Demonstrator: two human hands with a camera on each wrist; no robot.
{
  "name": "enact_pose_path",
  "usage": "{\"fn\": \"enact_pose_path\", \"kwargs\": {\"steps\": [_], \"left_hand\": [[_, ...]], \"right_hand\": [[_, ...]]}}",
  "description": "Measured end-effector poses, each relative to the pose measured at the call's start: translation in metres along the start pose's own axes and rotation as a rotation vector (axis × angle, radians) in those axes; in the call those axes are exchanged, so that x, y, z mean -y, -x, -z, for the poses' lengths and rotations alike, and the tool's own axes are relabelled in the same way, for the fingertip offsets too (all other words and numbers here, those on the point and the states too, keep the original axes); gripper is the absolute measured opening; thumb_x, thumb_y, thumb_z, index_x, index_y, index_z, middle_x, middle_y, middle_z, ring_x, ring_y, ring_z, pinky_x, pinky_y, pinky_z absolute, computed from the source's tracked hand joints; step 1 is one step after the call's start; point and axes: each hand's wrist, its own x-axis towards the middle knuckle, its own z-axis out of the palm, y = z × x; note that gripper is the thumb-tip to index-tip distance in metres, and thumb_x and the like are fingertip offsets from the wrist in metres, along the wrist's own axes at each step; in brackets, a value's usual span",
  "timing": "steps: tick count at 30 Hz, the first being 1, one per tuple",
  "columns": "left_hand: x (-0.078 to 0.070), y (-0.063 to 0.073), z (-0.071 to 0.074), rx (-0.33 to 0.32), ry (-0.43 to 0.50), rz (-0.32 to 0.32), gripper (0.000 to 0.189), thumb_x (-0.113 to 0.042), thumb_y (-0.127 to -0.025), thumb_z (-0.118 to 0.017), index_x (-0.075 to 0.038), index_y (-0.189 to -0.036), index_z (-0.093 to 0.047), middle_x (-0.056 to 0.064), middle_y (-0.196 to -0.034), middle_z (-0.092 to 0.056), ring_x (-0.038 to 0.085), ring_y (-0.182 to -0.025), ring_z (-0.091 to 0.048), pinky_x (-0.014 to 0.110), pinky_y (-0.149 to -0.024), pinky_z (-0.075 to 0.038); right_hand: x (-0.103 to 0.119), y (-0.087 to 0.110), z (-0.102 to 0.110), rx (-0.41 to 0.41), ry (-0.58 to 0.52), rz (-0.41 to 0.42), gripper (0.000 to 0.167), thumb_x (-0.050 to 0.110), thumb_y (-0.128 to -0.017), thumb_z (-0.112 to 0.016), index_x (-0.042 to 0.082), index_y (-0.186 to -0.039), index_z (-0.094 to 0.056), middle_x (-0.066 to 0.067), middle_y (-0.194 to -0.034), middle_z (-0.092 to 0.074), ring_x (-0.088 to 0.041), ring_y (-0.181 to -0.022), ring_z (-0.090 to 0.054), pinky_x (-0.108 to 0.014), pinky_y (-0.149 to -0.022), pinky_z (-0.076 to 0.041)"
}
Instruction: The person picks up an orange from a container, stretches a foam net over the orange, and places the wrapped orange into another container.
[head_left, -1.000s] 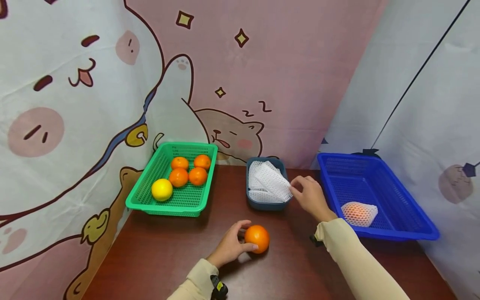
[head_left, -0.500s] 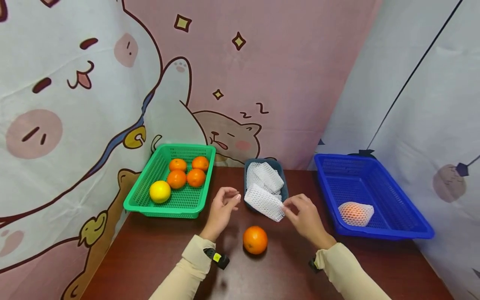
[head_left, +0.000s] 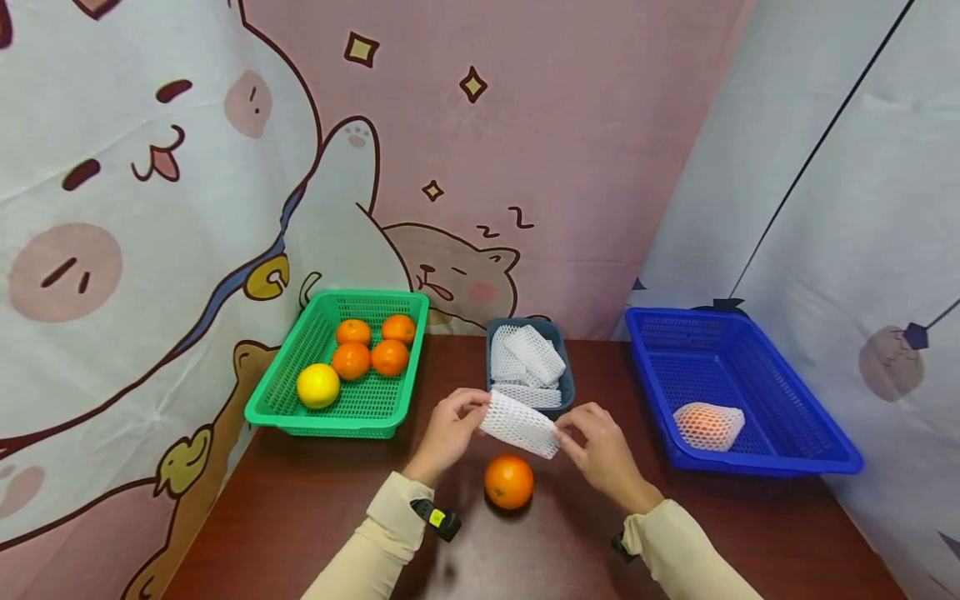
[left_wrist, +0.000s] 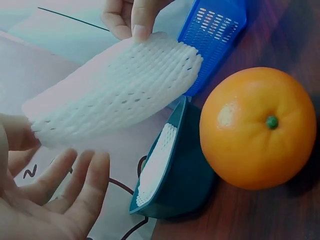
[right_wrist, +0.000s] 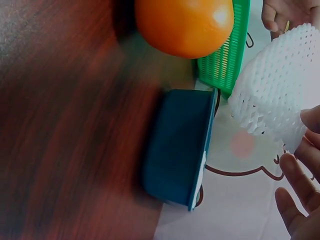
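Observation:
A white foam net sleeve (head_left: 519,423) is stretched between both hands, above the table and just behind a loose orange (head_left: 508,482). My left hand (head_left: 450,433) pinches its left end between thumb and fingers. At the other end, my right hand (head_left: 600,450) pinches the sleeve near its corner. In the left wrist view the sleeve (left_wrist: 115,90) looks flattened, and the orange (left_wrist: 257,128) shows a green stem spot. The right wrist view has the sleeve (right_wrist: 280,82) too, held by thumb and finger.
Behind the hands stands a small dark-blue bin (head_left: 564,398) of more net sleeves. At left, a green basket (head_left: 375,412) holds several oranges and a yellow fruit (head_left: 318,386). At right, a blue basket (head_left: 750,367) contains a net-wrapped fruit (head_left: 708,426).
The left hand has let go of the orange and taken hold of the sleeve's left end. The right hand has drawn that sleeve out of the bin toward the front.

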Motion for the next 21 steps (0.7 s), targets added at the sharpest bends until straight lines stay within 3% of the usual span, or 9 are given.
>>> {"fn": "enact_pose_path", "kwargs": {"steps": [7,13,18,21], "left_hand": [[0.04,-0.008,-0.004,-0.005,-0.135,-0.048,0.023,0.005,-0.086,-0.064,0.003,-0.108,-0.07,0.012,-0.105,-0.067,0.029,-0.089,-0.062,0.037,-0.078,-0.053],[0.037,-0.007,-0.01,-0.023,-0.221,-0.135,0.029,0.009,-0.079,-0.069,0.002,-0.108,-0.07,0.01,-0.102,-0.066,0.023,-0.083,-0.063,0.037,-0.075,-0.056],[0.035,-0.006,-0.019,-0.039,-0.347,-0.218,0.033,0.007,-0.075,-0.075,0.0,-0.107,-0.071,0.006,-0.099,-0.063,0.019,-0.076,-0.06,0.027,-0.068,-0.054],[0.033,-0.006,-0.025,-0.036,-0.424,-0.245,0.035,0.002,-0.075,-0.078,-0.003,-0.109,-0.071,0.004,-0.098,-0.062,0.018,-0.073,-0.058,0.024,-0.065,-0.051]], "right_hand": [[-0.003,0.005,-0.008,0.029,-0.016,-0.011,0.016,0.01,-0.077,-0.08,0.013,-0.086,-0.067,0.005,-0.081,-0.064,-0.017,-0.085,-0.055,-0.033,-0.075,-0.043],[0.003,-0.002,-0.009,0.012,-0.033,-0.063,0.02,0.009,-0.077,-0.079,0.01,-0.094,-0.068,-0.001,-0.095,-0.067,-0.021,-0.092,-0.055,-0.038,-0.082,-0.044],[0.03,-0.025,-0.011,-0.061,-0.112,-0.092,0.025,0.009,-0.079,-0.078,0.006,-0.101,-0.067,-0.011,-0.114,-0.064,-0.027,-0.105,-0.054,-0.045,-0.089,-0.045],[0.049,-0.036,-0.015,-0.064,-0.184,-0.094,0.024,0.01,-0.08,-0.078,0.009,-0.1,-0.066,-0.012,-0.121,-0.061,-0.028,-0.112,-0.052,-0.051,-0.092,-0.045]]}}
